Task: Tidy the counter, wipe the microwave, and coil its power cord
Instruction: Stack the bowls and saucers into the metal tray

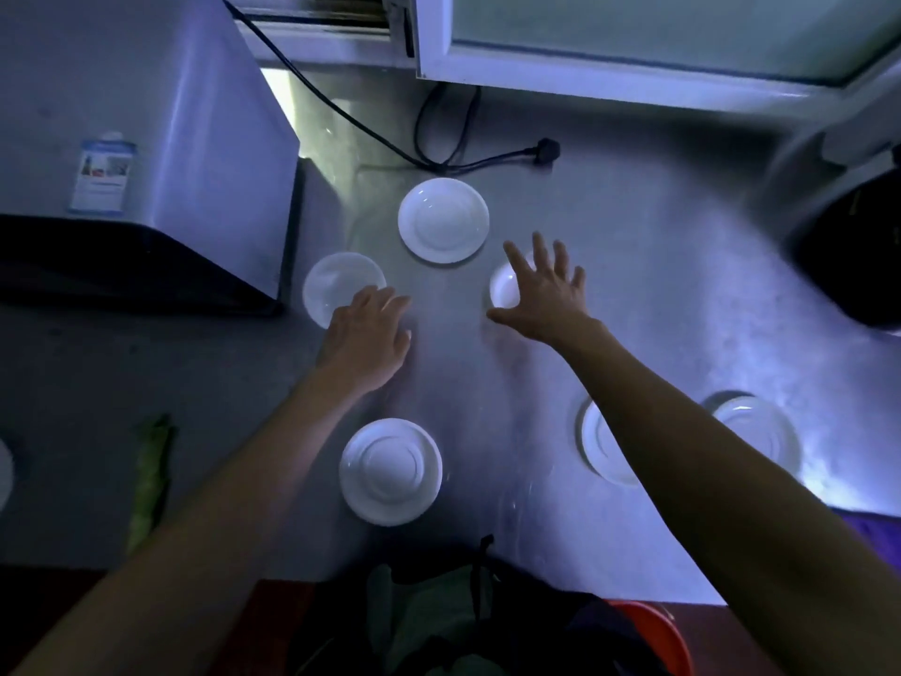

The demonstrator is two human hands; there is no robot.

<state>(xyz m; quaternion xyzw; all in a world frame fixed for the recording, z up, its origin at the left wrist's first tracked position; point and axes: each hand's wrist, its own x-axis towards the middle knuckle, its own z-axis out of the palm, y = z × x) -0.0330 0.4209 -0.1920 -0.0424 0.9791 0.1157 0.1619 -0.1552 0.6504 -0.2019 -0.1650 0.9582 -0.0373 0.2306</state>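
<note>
A dim grey desk carries scattered white plates, with the microwave left of both hands. The left grip, fingers relaxed, covers one plate's near edge; the right grip, fingers spread apart, hovers over a small bowl. The power cord lies uncoiled beyond both grips, behind another plate.

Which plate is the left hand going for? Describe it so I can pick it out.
Start at the microwave on the left of the counter. Just off its front right corner lies a white plate, with the left hand over its near edge. It is the leftmost plate, closest to the microwave.
</note>
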